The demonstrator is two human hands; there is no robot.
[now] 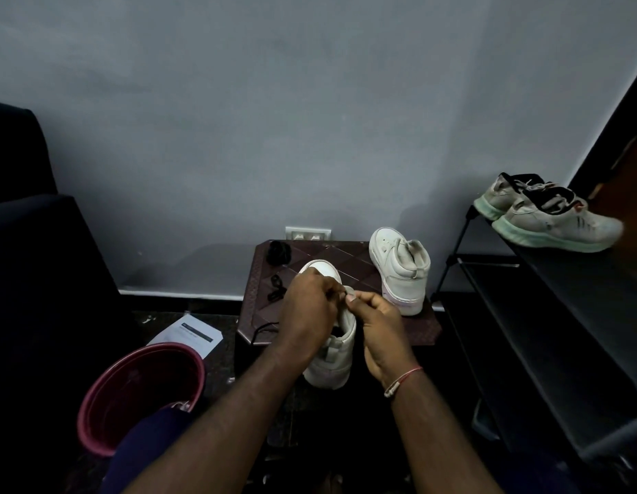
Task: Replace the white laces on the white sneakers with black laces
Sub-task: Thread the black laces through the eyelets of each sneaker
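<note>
A white high-top sneaker (pixel 333 354) stands on the small dark brown table (pixel 413 326), toe pointing away from me. My left hand (pixel 308 311) and my right hand (pixel 379 324) meet over its tongue, fingers pinched together on a thin black lace (pixel 262 331) that trails off the sneaker to the left. A second white sneaker (pixel 400 270) stands upright at the table's right, with no lace visible. A loose black lace (pixel 275 292) lies left of the first shoe, and a bundled black lace (pixel 278 253) sits at the table's back left corner.
A maroon bucket (pixel 139 393) stands on the floor at lower left, with a sheet of paper (pixel 185 335) beyond it. A black shoe rack (pixel 559 297) on the right carries a pair of grey running shoes (pixel 545 217). A dark sofa fills the left side.
</note>
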